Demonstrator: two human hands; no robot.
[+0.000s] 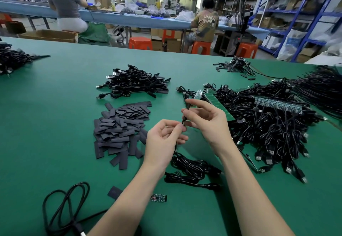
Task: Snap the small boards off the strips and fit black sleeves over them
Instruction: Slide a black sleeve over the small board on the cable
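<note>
**Sleeve held upright between both hands above the green table**

The right hand pinches a narrow black sleeve between thumb and fingers, its long axis close to vertical, top leaning slightly right. The left hand pinches the sleeve's lower end between thumb and forefinger, where a black cable runs down to a loose coil on the green table.

Fingers cover most of the sleeve; whether a board sits inside cannot be told. One loose small board lies flat near the left forearm, long axis left to right. Green board strips lie just beyond the right hand, partly buried in a tangle of cables, pointing away and to the right.

A heap of flat black sleeves lies left of the hands, a pile of finished cables beyond it. Bare table shows between the two, and along the near edge by a separate looped cable, cut off by the frame's bottom
</note>
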